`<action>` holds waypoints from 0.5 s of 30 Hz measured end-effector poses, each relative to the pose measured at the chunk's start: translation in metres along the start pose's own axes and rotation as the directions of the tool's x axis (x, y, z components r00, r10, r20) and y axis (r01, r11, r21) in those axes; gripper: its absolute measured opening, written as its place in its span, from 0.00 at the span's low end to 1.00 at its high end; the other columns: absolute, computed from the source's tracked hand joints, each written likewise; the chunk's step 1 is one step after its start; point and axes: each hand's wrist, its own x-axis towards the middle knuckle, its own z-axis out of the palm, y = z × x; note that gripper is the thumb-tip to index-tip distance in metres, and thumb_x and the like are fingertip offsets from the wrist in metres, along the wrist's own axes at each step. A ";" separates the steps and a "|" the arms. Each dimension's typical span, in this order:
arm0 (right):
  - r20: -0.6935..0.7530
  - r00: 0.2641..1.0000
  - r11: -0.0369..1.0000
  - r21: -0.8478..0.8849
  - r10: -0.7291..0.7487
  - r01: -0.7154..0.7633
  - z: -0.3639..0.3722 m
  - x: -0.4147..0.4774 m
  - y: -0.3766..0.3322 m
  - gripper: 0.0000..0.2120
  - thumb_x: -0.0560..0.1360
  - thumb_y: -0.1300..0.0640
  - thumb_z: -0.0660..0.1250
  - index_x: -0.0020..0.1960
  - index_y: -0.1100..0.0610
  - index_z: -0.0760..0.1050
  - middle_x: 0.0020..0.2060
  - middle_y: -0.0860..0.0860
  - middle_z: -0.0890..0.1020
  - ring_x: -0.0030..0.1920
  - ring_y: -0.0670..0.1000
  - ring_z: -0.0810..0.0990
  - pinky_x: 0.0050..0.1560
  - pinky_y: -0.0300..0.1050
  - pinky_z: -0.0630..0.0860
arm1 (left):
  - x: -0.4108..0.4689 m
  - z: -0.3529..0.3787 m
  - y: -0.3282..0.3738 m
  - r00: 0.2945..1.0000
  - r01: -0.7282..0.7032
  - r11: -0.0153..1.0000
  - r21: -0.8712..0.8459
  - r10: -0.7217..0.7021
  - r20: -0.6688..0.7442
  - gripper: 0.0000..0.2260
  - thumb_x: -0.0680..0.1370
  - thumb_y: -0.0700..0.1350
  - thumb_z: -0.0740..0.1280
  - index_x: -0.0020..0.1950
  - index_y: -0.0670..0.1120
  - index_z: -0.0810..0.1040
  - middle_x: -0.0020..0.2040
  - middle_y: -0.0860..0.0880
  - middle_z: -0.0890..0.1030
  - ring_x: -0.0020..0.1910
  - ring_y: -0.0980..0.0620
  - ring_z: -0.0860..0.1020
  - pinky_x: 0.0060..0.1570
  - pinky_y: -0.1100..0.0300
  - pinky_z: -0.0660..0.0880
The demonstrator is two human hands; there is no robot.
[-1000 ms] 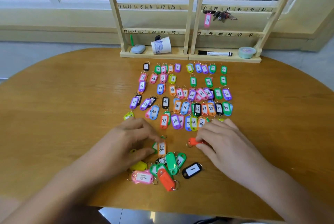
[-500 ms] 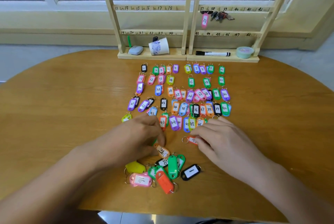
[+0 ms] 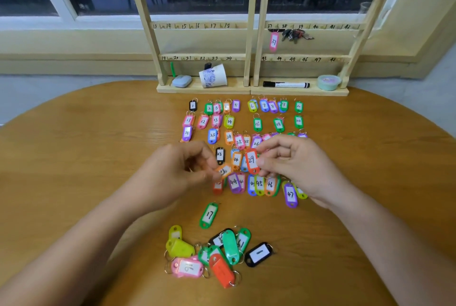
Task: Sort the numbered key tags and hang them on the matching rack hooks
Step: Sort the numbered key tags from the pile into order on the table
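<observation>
The left hand (image 3: 172,175) is pinching a small orange plastic key tag (image 3: 224,170) — number blurred, possibly thirty-something — while the right hand (image 3: 298,165) is pinching a red plastic key tag marked 29 (image 3: 251,160). Both are hovering over the rows of coloured tags (image 3: 229,122) lying on the round wooden desk (image 3: 86,145).

Only arms of person in view. Left hand (image 3: 177,172) bare: uncovered fingers, knuckles, back of hand. Right hand (image 3: 296,167) bare likewise, knuckle ridges plain along top. Nail detail too blurred to tell. Left forearm (image 3: 86,236) bare from wrist to frame edge. Right forearm (image 3: 385,229) bare same way. Both forearms look broad near bottom corners, narrowing toward wrists under wide-angle lens. Clothing cannot be told: upper arms, torso outside frame.
</observation>
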 end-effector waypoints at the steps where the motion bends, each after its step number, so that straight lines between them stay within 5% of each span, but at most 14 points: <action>1: -0.021 1.000 1.000 0.020 -0.004 0.004 0.000 0.002 0.003 0.10 0.77 0.66 0.77 0.57 0.59 0.83 0.41 0.59 0.87 0.42 0.56 0.88 0.46 0.53 0.81 | 0.007 0.000 0.000 0.999 0.030 0.997 -0.078 -0.032 -0.024 0.06 0.76 0.47 0.81 0.48 0.52 0.85 0.42 0.52 0.87 0.40 0.54 0.83 0.43 0.60 0.77; 3: -0.070 0.998 0.998 0.058 -0.008 0.012 -0.001 0.003 0.008 0.11 0.76 0.66 0.77 0.58 0.58 0.83 0.41 0.59 0.87 0.41 0.54 0.87 0.44 0.48 0.80 | 0.022 0.001 -0.003 0.993 0.086 0.970 -0.225 -0.102 -0.059 0.06 0.77 0.45 0.80 0.50 0.50 0.86 0.44 0.48 0.87 0.43 0.50 0.85 0.48 0.52 0.80; 7: -0.163 0.986 0.999 0.028 -0.040 0.045 -0.009 0.002 0.018 0.12 0.76 0.65 0.77 0.57 0.54 0.85 0.44 0.55 0.88 0.44 0.51 0.86 0.48 0.42 0.82 | 0.039 0.007 -0.009 0.971 0.147 0.912 -0.384 -0.208 -0.121 0.05 0.78 0.46 0.78 0.53 0.51 0.87 0.46 0.46 0.88 0.47 0.50 0.86 0.52 0.53 0.82; 15: -0.319 0.945 0.996 -0.056 -0.080 0.065 -0.024 0.008 0.023 0.09 0.76 0.63 0.78 0.54 0.52 0.86 0.43 0.50 0.88 0.45 0.47 0.87 0.46 0.38 0.81 | 0.033 0.021 -0.015 0.936 0.160 0.882 -0.442 -0.278 -0.216 0.03 0.80 0.48 0.75 0.49 0.50 0.88 0.39 0.49 0.86 0.32 0.61 0.80 0.30 0.70 0.73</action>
